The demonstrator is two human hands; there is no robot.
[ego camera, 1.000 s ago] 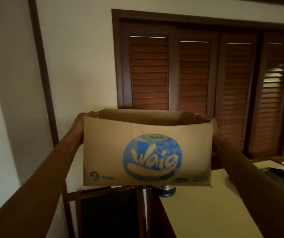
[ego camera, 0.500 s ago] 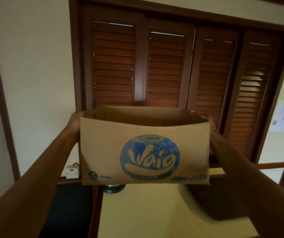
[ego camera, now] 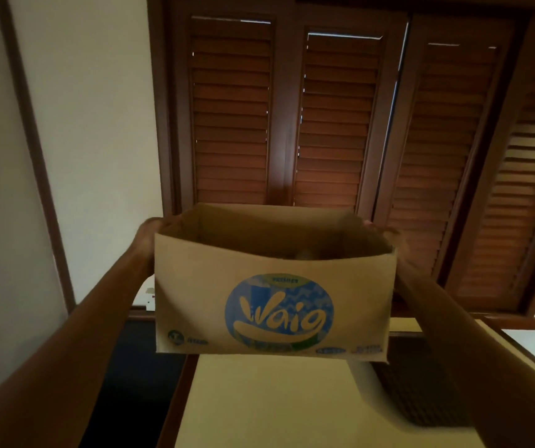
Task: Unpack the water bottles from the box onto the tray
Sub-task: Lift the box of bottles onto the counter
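A brown cardboard box point(ego camera: 272, 302) with a blue and yellow round logo hangs in the air at chest height, open at the top. My left hand point(ego camera: 148, 236) grips its left end and my right hand point(ego camera: 385, 231) grips its right end; most of both hands is hidden behind the box walls. One rounded bottle top point(ego camera: 304, 253) just shows over the near wall; the rest of the contents is hidden. A dark tray point(ego camera: 421, 392) lies on the pale table point(ego camera: 259, 402) below and right of the box, partly under my right forearm.
Brown louvred shutters point(ego camera: 340, 118) fill the wall straight ahead, with a cream wall to the left. A dark wooden chair or frame point(ego camera: 143, 367) stands left of the table. A white wall socket point(ego camera: 149, 299) sits low behind the box's left end.
The view has swung right and tilted, so the shutters now sit ahead and the table and tray lie under the box. The box has dropped slightly, showing its inside. Both hands keep their grip.
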